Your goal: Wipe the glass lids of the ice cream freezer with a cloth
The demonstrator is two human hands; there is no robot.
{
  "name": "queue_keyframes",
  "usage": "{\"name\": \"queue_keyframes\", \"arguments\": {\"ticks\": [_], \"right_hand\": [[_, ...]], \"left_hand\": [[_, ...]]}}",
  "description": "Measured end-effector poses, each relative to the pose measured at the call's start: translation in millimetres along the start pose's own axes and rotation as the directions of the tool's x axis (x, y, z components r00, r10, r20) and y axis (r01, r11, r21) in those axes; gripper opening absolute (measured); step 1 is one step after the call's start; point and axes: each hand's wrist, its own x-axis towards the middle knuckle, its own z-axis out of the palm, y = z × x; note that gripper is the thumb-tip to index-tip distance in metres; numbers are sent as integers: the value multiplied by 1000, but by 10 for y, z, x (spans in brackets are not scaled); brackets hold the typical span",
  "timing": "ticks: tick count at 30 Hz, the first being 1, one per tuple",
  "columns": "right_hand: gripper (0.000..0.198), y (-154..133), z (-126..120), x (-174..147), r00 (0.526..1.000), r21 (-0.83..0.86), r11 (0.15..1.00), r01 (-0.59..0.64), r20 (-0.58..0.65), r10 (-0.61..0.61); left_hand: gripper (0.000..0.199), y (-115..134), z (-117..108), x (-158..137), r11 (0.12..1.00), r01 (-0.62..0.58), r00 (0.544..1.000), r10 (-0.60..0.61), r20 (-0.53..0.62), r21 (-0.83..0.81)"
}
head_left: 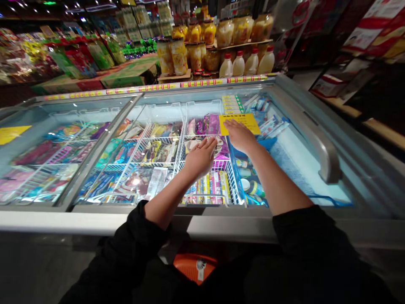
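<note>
A chest freezer (104, 219) with a glass top spreads out in front of me. My left hand (200, 159) is stretched out flat, palm down, above baskets of wrapped ice creams (207, 185). My right hand (238, 136) lies flat over a yellow paper sign (249, 122) with dark print, covering part of it. Neither hand holds anything. Whether the palms press on the glass or hover just over it, I cannot tell. A grey curved handle (329, 156) runs along the right side of the freezer, away from both hands.
White wire dividers (126, 169) split the freezer into compartments. Behind it stand jars of yellow fruit (179, 57) and white bottles with red caps (238, 65). Bottles in green and red packs (82, 57) sit at the back left. Something orange (193, 266) is below the front edge.
</note>
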Motion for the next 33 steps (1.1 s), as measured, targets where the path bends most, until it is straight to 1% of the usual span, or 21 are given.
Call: {"name": "queue_keyframes", "arguments": {"ticks": [2, 4, 6, 8, 10, 12, 14, 16, 19, 22, 24, 26, 28, 31, 33], "right_hand": [[63, 29, 36, -34, 1000, -17, 1000, 9, 24, -9], [63, 102, 61, -84, 999, -9, 1000, 26, 37, -25], [62, 172, 67, -133, 998, 1, 999, 51, 42, -51], [62, 204, 63, -168, 997, -7, 998, 60, 42, -59], [61, 197, 59, -186, 998, -22, 999, 48, 36, -47], [62, 171, 62, -189, 999, -26, 999, 41, 28, -40], [63, 148, 70, -183, 999, -18, 999, 42, 19, -42], [64, 138, 77, -176, 999, -9, 999, 41, 10, -41], [65, 137, 80, -176, 1000, -9, 1000, 30, 6, -30], [65, 136, 73, -188, 1000, -16, 1000, 14, 2, -14], [65, 132, 71, -195, 1000, -21, 1000, 1, -3, -1], [65, 128, 75, -195, 1000, -28, 1000, -13, 2, 13], [65, 126, 86, -186, 1000, -34, 999, -14, 6, 14], [64, 135, 106, -155, 1000, -22, 1000, 4, -12, -4], [64, 150, 114, -135, 1000, -7, 1000, 18, -23, -18]], "left_hand": [[57, 31, 13, 106, 1000, -31, 1000, 31, 3, 1], [57, 13, 13, 280, 999, -48, 999, 48, -2, -5], [57, -49, 0, 454, 999, -42, 999, 41, -20, -17], [57, -126, -13, 560, 999, -20, 999, 19, -38, -26], [57, -181, -15, 571, 1000, -2, 999, 1, -46, -26], [57, -189, 1, 512, 1000, -8, 999, 8, -43, -20], [57, -151, 26, 446, 999, -45, 998, 44, -35, -13], [57, -98, 43, 441, 995, -96, 995, 96, -20, -9], [57, -70, 35, 599, 991, -131, 991, 131, 12, -16], [57, -147, 1, 832, 997, -76, 997, 76, 10, -29], [58, -219, -10, 913, 999, -35, 999, 34, -17, -38], [58, -259, -2, 882, 999, -14, 999, 13, -45, -41], [58, -242, 18, 760, 999, -14, 998, 13, -58, -32], [59, -128, 40, 571, 999, -35, 998, 35, -44, -1], [60, -51, 35, 550, 999, -43, 999, 43, -19, 18]]}}
